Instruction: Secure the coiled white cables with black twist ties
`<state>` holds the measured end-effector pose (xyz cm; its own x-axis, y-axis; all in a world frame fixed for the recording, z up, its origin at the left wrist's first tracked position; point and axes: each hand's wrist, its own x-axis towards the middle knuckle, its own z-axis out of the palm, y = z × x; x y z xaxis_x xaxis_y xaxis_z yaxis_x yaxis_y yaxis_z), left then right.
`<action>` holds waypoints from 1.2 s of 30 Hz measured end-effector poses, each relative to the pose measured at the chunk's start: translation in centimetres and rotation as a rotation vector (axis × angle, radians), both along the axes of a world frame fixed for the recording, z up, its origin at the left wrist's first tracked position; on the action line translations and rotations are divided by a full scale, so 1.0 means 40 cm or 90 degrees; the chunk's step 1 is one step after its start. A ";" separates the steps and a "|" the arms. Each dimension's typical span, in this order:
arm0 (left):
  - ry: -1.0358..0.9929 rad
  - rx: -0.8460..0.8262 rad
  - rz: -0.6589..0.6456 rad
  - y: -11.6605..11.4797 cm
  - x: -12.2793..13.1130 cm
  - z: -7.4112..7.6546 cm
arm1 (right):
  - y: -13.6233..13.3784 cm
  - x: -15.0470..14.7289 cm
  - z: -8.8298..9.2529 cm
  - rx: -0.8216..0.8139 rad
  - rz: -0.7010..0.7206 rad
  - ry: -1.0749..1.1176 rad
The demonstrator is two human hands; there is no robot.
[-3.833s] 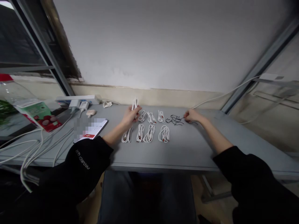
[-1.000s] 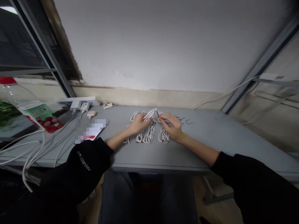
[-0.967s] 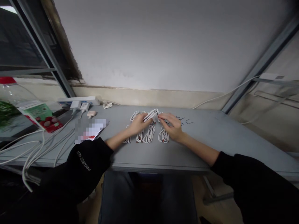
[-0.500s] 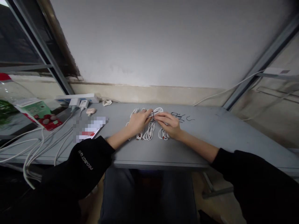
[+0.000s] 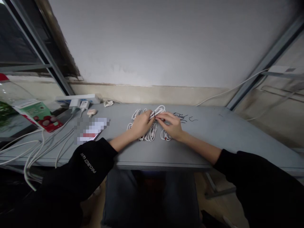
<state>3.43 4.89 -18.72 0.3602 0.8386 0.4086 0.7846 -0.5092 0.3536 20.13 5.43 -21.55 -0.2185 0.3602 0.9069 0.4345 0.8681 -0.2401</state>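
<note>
The left hand grasps one end of a coiled white cable, held above the other coils. The right hand pinches a dark wire tie at the coil's middle. Caution: a slackened grip could let the coil spring open; low hands could disturb the loose ties.

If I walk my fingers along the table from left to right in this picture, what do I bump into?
Green and red carton → white power strip → left hand → right hand → short black wires
</note>
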 end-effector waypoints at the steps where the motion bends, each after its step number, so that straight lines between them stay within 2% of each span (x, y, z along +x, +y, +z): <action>1: -0.021 -0.007 -0.002 0.003 -0.001 -0.003 | 0.000 0.001 0.000 0.004 0.006 -0.009; 6: -0.034 -0.038 0.017 0.005 0.001 -0.003 | -0.002 0.006 0.006 0.021 0.009 -0.024; 12: 0.187 0.062 0.076 -0.012 0.010 0.014 | -0.015 0.002 0.013 0.047 -0.010 0.064; 16: 0.299 0.134 0.067 -0.013 0.017 0.013 | -0.018 -0.003 0.014 0.023 -0.044 0.107; 22: 0.361 0.145 0.050 -0.017 0.024 0.015 | -0.011 -0.011 0.008 -0.007 -0.057 0.101; 25: 0.293 0.113 0.087 -0.020 0.020 0.016 | -0.005 -0.012 0.000 -0.020 -0.038 0.073; 27: 0.205 0.060 0.109 -0.018 0.015 0.013 | -0.001 -0.010 -0.004 -0.032 -0.017 0.050; 29: 0.097 0.006 0.095 -0.013 0.011 0.007 | 0.001 -0.006 -0.006 -0.049 0.004 0.034; 36: -0.338 -0.154 -0.142 0.020 0.011 -0.011 | 0.017 0.003 -0.012 -0.172 0.073 0.085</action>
<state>3.86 5.68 -19.18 0.3366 0.8581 0.3879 0.3541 -0.4970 0.7922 20.26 6.11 -22.03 -0.1568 0.5723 0.8049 0.2864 0.8063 -0.5175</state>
